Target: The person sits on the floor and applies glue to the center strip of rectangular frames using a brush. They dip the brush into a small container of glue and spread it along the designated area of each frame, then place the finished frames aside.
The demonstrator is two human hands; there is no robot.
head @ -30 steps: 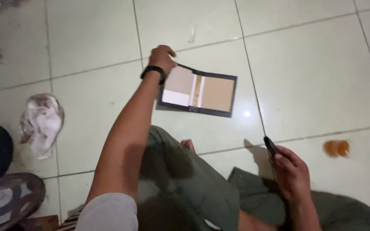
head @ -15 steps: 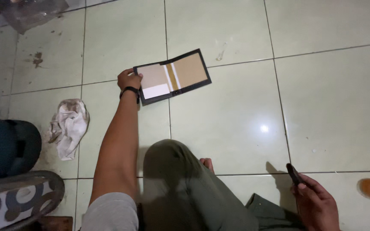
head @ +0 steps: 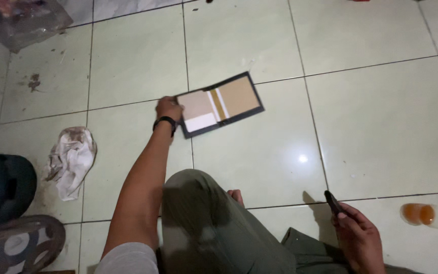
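Pale tiled floor, left hand gripping tan-panelled black-edged board

I am seeing the framed panel lying on the floor ahead, the rag left of it, the left hand touching its left edge.

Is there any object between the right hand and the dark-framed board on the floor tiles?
Partly. The person's own bent knee and bare toes lie left of the straight path from the right hand, which holds a small dark object. Otherwise only bare tile separates it from the dark-framed board, whose left edge the left hand grips.
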